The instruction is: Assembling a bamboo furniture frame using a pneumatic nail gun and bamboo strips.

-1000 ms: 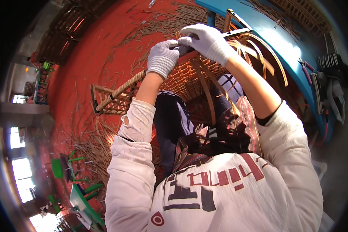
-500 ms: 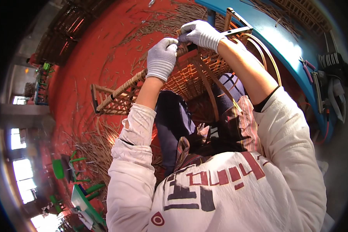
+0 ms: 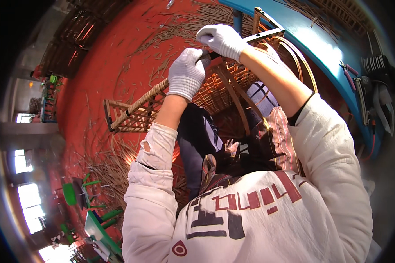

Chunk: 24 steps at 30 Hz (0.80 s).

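A woven rattan basket-like frame [image 3: 213, 94] with a cane-wrapped rim leans across my knees. My left hand [image 3: 188, 74], in a white striped glove, is closed around the wrapped rim [image 3: 149, 97]. A dark bit shows at its fingertips. Just beyond and to the right, my right hand [image 3: 221, 40], gloved alike, is curled above the rim, its fingers bent together; what they hold, if anything, is hidden. Loose brown strips [image 3: 233, 98] hang from the frame over my lap. Pale cane strips [image 3: 300, 57] loop out beside my right forearm.
A blue table [image 3: 311, 33] curves along the right, with purple-handled pliers [image 3: 350, 74] at its edge. Cane scraps [image 3: 105, 166] litter the red floor [image 3: 87, 105]. Stacked woven pieces [image 3: 66, 39] stand at far left; a green stool [image 3: 98, 232] is at lower left.
My hands have come apart. The right has shifted slightly left, off the rim; the left has moved a little toward me and to the right, still on the rim.
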Motion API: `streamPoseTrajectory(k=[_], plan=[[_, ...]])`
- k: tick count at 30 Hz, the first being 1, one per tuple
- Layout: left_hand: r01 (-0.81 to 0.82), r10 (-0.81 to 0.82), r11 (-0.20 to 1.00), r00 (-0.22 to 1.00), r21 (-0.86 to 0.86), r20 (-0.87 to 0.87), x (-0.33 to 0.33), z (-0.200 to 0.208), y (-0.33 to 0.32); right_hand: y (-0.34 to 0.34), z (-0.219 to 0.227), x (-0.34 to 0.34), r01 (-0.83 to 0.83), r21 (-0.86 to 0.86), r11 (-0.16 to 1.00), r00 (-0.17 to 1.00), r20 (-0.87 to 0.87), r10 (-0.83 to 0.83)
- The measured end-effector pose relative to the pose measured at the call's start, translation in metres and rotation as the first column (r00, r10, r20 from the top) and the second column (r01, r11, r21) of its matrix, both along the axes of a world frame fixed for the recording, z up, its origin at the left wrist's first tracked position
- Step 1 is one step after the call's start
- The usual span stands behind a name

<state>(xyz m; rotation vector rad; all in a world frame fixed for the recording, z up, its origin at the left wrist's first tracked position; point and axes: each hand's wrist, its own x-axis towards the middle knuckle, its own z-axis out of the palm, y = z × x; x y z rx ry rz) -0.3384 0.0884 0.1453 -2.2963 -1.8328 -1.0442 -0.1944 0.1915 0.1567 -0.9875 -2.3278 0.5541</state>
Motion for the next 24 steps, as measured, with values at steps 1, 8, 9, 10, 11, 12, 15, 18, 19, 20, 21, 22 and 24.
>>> streamPoseTrajectory(k=[1,8,9,10,11,12,15,18,19,20,21,22,24], plan=[[-0.002,0.002,1.0,1.0,-0.001,-0.001,0.0,0.003,-0.001,-0.006,-0.003,0.002,0.051,0.109,0.993,0.982,-0.189,-0.029],[0.066,0.005,0.914,0.985,-0.399,0.174,-0.017,0.006,0.017,-0.084,-0.017,0.035,0.071,0.264,0.962,0.874,-0.481,0.068],[0.116,-0.001,0.883,0.969,-0.455,0.247,-0.018,0.008,0.02,-0.092,-0.019,0.037,0.054,0.218,0.975,0.904,-0.425,0.045],[0.169,0.001,0.846,0.948,-0.506,0.317,-0.019,0.008,0.022,-0.098,-0.029,0.035,0.144,0.125,0.982,0.923,-0.376,-0.088],[0.193,0.025,0.816,0.93,-0.545,0.367,-0.021,0.008,0.021,-0.102,-0.033,0.033,0.178,0.093,0.98,0.934,-0.331,-0.139],[0.195,0.021,0.816,0.93,-0.543,0.366,-0.02,0.009,0.024,-0.103,-0.035,0.033,0.22,0.066,0.973,0.94,-0.282,-0.194],[0.199,0.074,0.721,0.93,-0.664,0.359,-0.016,0.014,0.026,-0.092,-0.046,0.029,0.14,-0.189,0.972,0.947,-0.262,-0.188],[0.179,0.025,0.786,0.947,-0.592,0.319,-0.012,0.018,0.023,-0.081,-0.052,0.026,-0.089,-0.521,0.849,0.857,-0.474,-0.202],[0.201,-0.003,0.801,0.943,-0.563,0.332,-0.018,0.012,0.025,-0.079,-0.05,0.024,-0.108,-0.649,0.753,0.861,-0.439,-0.255],[0.224,-0.033,0.816,0.938,-0.534,0.344,-0.024,0.008,0.026,-0.076,-0.049,0.023,-0.123,-0.759,0.639,0.867,-0.395,-0.303],[0.227,-0.033,0.814,0.938,-0.535,0.346,-0.023,0.007,0.026,-0.072,-0.047,0.028,-0.081,-0.722,0.687,0.899,-0.35,-0.262],[0.232,-0.036,0.807,0.937,-0.543,0.347,-0.018,0.009,0.028,-0.064,-0.059,0.019,-0.027,-0.454,0.891,0.895,-0.407,-0.18],[0.22,-0.018,0.802,0.938,-0.556,0.345,-0.022,0.009,0.025,-0.067,-0.048,0.027,-0.047,-0.633,0.773,0.919,-0.331,-0.215]])
